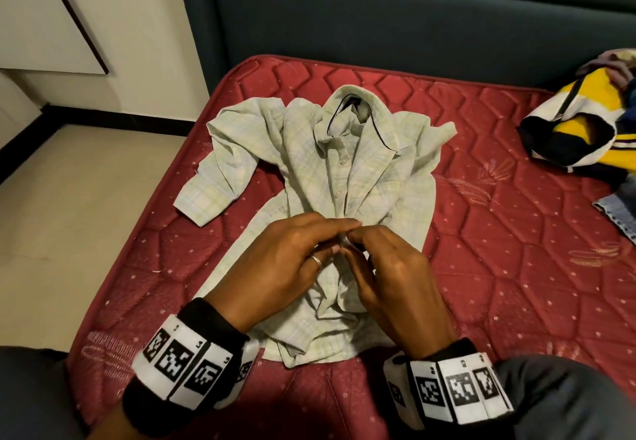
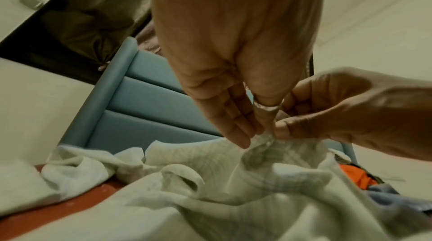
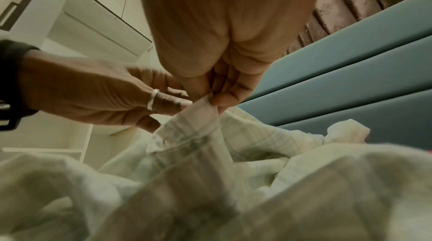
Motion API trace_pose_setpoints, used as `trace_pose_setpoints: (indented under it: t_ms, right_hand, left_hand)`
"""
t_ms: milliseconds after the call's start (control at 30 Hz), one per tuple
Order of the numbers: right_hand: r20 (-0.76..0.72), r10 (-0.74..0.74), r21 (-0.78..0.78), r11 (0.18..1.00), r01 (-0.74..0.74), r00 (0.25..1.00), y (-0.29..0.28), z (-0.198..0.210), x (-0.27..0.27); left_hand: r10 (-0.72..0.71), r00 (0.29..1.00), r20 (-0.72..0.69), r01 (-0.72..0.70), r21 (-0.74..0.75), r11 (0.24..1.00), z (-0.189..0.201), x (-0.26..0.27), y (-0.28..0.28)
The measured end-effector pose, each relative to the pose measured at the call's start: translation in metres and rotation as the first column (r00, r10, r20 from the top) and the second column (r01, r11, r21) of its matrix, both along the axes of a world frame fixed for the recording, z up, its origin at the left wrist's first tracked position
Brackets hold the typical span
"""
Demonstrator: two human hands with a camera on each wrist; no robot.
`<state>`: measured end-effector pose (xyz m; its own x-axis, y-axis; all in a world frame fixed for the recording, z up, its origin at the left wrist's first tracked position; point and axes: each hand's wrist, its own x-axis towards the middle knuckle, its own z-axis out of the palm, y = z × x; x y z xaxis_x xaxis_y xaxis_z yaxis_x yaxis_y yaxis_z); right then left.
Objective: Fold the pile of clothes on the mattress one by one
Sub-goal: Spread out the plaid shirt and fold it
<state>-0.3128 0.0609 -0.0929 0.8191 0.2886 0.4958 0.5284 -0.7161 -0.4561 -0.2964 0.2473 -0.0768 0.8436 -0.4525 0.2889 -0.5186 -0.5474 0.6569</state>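
Note:
A pale green checked shirt [image 1: 347, 168] lies face up on the red quilted mattress [image 1: 516, 267], collar toward the headboard, one sleeve spread to the left. Both hands meet over the button strip at the shirt's middle. My left hand [image 1: 303, 250], with a ring on one finger, pinches the strip's edge [image 2: 261, 139]. My right hand [image 1: 382, 257] pinches the same strip [image 3: 205, 108] from the other side and lifts it slightly. The cloth under the hands is bunched. Whatever sits between the fingertips is hidden.
A pile of other clothes [image 1: 585, 123], yellow, white and dark, lies at the mattress's right edge with a piece of denim [image 1: 619, 212] below it. The teal padded headboard [image 1: 413, 20] rises behind. The floor [image 1: 69, 216] drops off to the left.

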Motion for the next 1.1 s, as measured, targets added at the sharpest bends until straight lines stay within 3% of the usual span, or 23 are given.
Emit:
trace_pose_setpoints:
  t_ms: [133,267,667,933,1100]
  right_hand:
    - [0.048,-0.003,-0.034,0.999,0.005,0.999,0.0,-0.004,0.001]
    - [0.05,-0.045,-0.033,0.998,0.046,0.998,0.0,-0.008,0.001]
    - [0.017,-0.1,-0.038,0.994,0.101,0.995,0.005,-0.002,-0.007]
    - [0.165,-0.157,-0.12,0.977,0.178,0.974,0.009,0.0,-0.01]
    - [0.22,-0.086,-0.074,0.992,0.105,0.972,0.004,-0.002,-0.008]
  left_hand:
    - [0.032,0.996,0.079,-0.047,0.189,0.981,0.0,0.002,0.001]
    - [0.063,0.986,0.156,-0.099,0.231,0.968,-0.003,0.001,0.001]
    - [0.074,0.988,0.139,-0.1,0.192,0.976,-0.008,-0.002,-0.008]
    - [0.086,0.989,0.121,-0.102,0.137,0.985,-0.002,-0.007,-0.013]
    - [0.103,0.993,0.058,-0.105,0.031,0.994,-0.001,-0.009,-0.013]
